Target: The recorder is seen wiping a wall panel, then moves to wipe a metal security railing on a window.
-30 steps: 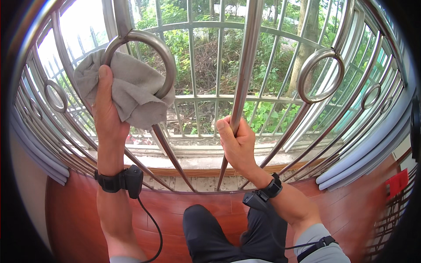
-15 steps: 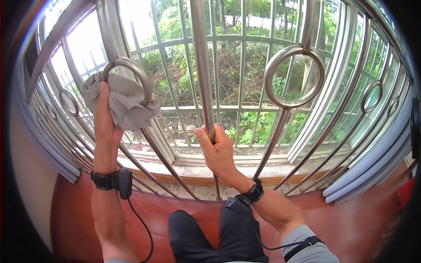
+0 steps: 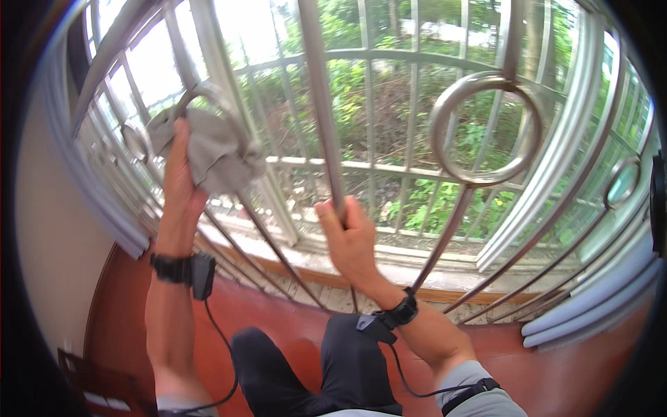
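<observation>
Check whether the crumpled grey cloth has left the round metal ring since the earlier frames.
No. The crumpled grey cloth stays pressed on the same round metal ring under the left hand.

A crumpled grey cloth (image 3: 212,149) is pressed against a round steel ring (image 3: 208,125) of the window grille, at its upper left. An upright steel bar (image 3: 321,104) stands at the grille's centre, gripped low down.

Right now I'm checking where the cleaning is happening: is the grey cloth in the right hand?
No, the left hand presses the grey cloth on a ring, while the right hand grips a bar.
</observation>
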Demonstrator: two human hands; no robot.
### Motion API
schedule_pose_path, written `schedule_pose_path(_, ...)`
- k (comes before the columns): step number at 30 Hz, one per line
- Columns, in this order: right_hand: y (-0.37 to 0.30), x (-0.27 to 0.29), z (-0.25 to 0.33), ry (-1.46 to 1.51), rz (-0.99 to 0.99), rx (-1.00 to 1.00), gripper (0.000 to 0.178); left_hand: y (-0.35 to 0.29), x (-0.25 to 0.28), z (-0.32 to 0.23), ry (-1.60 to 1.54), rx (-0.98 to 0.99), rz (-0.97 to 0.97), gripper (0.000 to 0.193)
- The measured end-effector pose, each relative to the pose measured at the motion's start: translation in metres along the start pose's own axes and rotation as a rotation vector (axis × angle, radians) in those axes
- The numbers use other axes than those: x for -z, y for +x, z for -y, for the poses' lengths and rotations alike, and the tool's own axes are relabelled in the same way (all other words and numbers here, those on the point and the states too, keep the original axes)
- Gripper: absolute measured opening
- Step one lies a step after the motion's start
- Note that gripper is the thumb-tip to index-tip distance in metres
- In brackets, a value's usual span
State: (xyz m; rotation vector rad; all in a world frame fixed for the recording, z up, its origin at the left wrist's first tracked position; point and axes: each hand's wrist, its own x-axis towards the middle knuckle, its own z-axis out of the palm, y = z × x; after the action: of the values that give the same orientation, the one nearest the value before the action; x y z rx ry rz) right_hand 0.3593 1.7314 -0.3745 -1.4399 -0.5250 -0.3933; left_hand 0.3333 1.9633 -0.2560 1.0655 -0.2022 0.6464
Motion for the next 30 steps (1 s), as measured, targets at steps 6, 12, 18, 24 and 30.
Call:
schedule_pose_path(6,0.011,0.010,0.005,-0.005,0.003,-0.032,0.019,0.015,-0.001,-0.001,0.096,-0.022,0.035,0.048)
schedule_pose_path(12,0.014,0.008,-0.004,0.113,-0.008,-0.097,0.016,0.001,0.014,0.005,0.432,-0.136,-0.019,0.042)
schedule_pose_path(18,0.013,0.007,-0.006,0.110,-0.068,-0.099,0.015,-0.014,0.057,-0.017,0.751,-0.206,0.034,0.037)
schedule_pose_path(24,0.015,-0.001,-0.006,0.145,-0.112,-0.076,0.016,0.047,0.077,-0.081,0.576,-0.375,-0.162,0.038)
schedule_pose_path(30,0.017,0.000,-0.005,0.131,-0.100,-0.068,0.017,0.096,0.054,-0.119,0.487,-0.474,-0.229,0.031)
